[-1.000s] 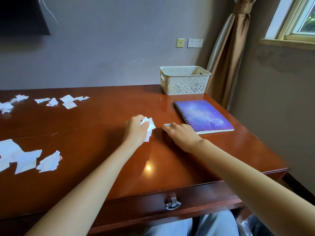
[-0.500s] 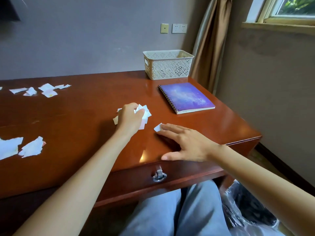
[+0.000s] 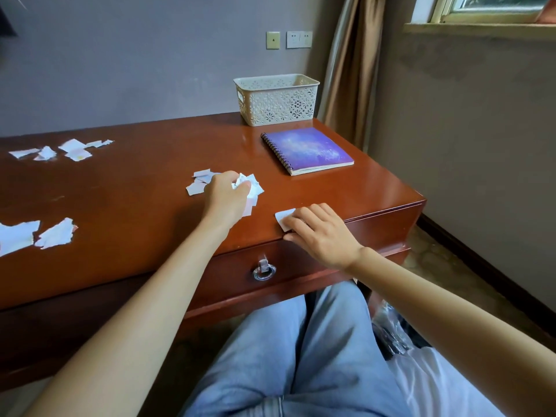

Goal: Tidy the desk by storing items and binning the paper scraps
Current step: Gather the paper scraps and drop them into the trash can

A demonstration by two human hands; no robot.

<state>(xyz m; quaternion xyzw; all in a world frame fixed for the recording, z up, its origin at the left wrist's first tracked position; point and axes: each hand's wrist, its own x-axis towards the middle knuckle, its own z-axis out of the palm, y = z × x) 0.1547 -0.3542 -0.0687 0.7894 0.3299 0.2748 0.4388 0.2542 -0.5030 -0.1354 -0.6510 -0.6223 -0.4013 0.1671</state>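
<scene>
My left hand (image 3: pixel 225 195) grips a bunch of white paper scraps (image 3: pixel 251 186) on the brown desk (image 3: pixel 135 188); a few of them stick out to the left of the hand. My right hand (image 3: pixel 319 233) lies at the desk's front edge, its straight fingers pressing on one small white scrap (image 3: pixel 284 217), thumb over the edge. More scraps lie at the far left (image 3: pixel 60 149) and near left (image 3: pixel 55 234). A purple spiral notebook (image 3: pixel 307 150) lies near the right end.
A white lattice basket (image 3: pixel 276 99) stands at the back right of the desk. The drawer with a metal ring pull (image 3: pixel 264 270) sits under my hands. A plastic bin bag (image 3: pixel 394 335) shows on the floor beside my right knee. Curtain and wall close the right side.
My right hand has slid the small scrap toward the desk's front edge. My left hand keeps its grip on the bunch. The view has tilted down, showing my legs and the bag.
</scene>
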